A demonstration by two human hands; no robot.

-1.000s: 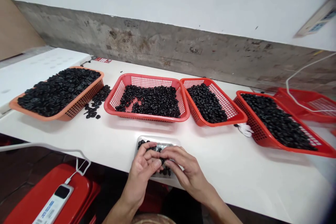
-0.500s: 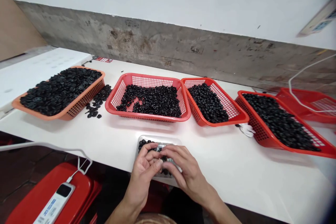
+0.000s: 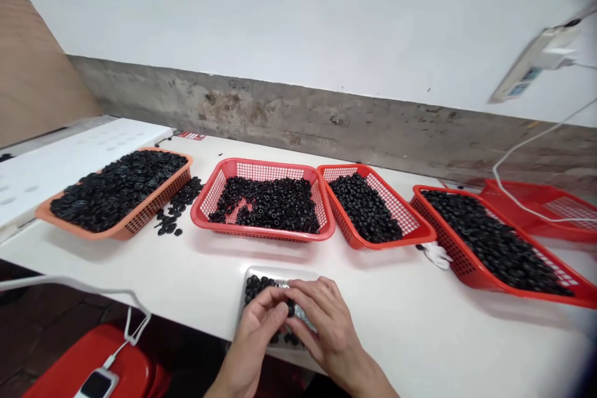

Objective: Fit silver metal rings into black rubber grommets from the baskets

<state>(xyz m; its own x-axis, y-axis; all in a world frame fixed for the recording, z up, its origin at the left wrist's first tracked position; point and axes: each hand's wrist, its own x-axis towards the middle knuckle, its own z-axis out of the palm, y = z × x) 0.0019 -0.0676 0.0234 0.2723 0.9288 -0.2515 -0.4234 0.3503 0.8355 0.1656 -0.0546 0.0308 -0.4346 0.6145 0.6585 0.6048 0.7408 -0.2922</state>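
I have both hands close together over the clear tray (image 3: pixel 298 273) at the near edge of the worktop (image 3: pixel 396 311). My left hand (image 3: pixel 255 331) is pinching a small black piece (image 3: pixel 290 307) with thumb and fingertips, just above the tray. My right hand (image 3: pixel 329 323) curls around the other side of that piece, fingers bent; from here I can't tell whether its fingertips are closed on it. More black parts (image 3: pixel 258 286) lie in the tray below, with something silvery partly hidden by my fingers.

Beyond the tray I see an orange basket (image 3: pixel 152 206) at left, heaped with flat black parts, and loose ones (image 3: pixel 168 222) beside it. Then come three filled red baskets (image 3: pixel 263 232), the first two touching. A white cloth (image 3: pixel 437 255) lies between the last two.
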